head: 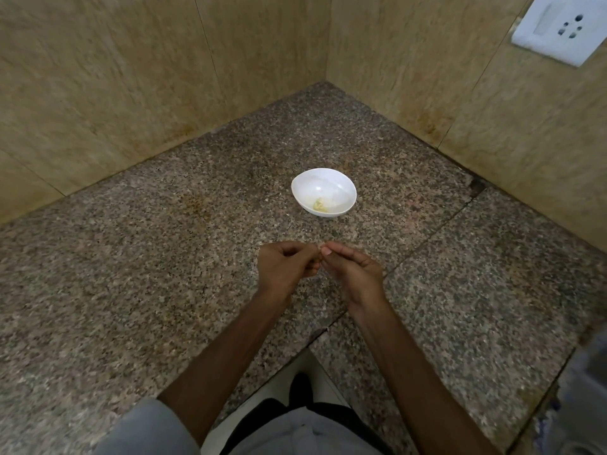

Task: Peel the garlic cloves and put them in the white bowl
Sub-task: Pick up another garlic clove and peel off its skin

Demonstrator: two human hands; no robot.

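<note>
A white bowl (323, 191) sits on the granite counter (164, 257) in the corner, with a few pale peeled garlic pieces (319, 205) lying at its near inner side. In front of the bowl, my left hand (285, 269) and my right hand (353, 274) meet above the counter, fingers curled. Their fingertips pinch a small garlic clove (320, 248) between them; the clove is almost wholly hidden by the fingers.
Tiled walls close the corner behind the bowl. A white wall socket (560, 27) is at the upper right. The counter's front edge runs below my forearms, with floor visible beneath. A blurred grey object (588, 389) lies at the right edge.
</note>
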